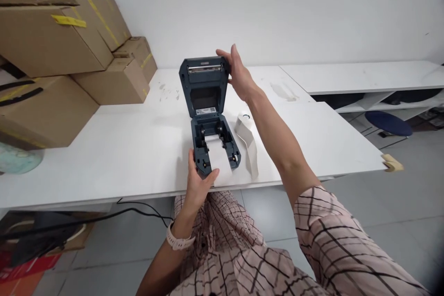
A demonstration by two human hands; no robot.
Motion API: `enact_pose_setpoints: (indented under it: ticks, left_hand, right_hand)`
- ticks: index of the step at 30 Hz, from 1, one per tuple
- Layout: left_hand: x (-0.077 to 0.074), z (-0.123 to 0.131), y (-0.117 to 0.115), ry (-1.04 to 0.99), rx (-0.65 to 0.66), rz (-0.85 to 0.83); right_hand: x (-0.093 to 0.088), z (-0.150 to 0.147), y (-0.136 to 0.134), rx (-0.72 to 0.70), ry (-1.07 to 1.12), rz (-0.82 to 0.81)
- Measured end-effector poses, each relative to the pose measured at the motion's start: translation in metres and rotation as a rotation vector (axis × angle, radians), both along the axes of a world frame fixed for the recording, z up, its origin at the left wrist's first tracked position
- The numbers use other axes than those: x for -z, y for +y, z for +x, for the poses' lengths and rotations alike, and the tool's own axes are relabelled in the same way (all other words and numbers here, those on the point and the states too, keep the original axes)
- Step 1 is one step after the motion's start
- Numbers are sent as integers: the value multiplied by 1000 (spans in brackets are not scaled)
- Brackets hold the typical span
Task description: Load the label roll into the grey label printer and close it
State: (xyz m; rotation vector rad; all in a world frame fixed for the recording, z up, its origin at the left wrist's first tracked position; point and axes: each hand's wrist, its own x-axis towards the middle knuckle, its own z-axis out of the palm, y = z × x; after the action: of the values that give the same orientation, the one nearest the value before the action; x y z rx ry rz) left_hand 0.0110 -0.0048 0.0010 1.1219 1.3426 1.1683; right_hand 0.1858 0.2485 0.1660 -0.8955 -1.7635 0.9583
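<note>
A dark blue-grey label printer (235,153) sits near the table's front edge with its lid (186,88) raised. Inside lies a white paper roll, and its paper strip (219,156) runs forward over the front. My left hand (198,185) grips the printer's front left corner, the thumb at the strip's edge. At the lid's upper right corner, my right hand (240,74) holds the edge, thumb pointing up; some of its fingers are hidden behind the lid. Just right of the printer stands another paper roll (244,120), with a creased loose strip (250,148) trailing toward the front edge.
Cardboard boxes (52,46) with yellow tape are stacked on the left of the white table (138,157). A pale green translucent object (19,159) lies below them. A black cable (132,209) hangs under the table. A blue stool (388,122) stands at the far right.
</note>
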Motion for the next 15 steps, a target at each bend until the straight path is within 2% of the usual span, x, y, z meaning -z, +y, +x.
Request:
enact_pose_setpoints:
  ticks: [3, 6, 9, 12, 15]
  left_hand:
    - [7, -3, -2, -4, 20, -1]
    - [11, -8, -4, -2, 32, 64]
    - [7, -13, -1, -64, -29, 129]
    - [-5, -15, 8, -85, -112, 128]
    - [-15, -13, 18, -50, -147, 76]
  right_hand:
    - [15, 10, -62, 53, -51, 139]
    - [46, 20, -133, 147, -155, 255]
    - [81, 18, -187, 229, -260, 333]
    - [109, 7, -216, 313, -313, 292]
    - [127, 0, -223, 437, -197, 134]
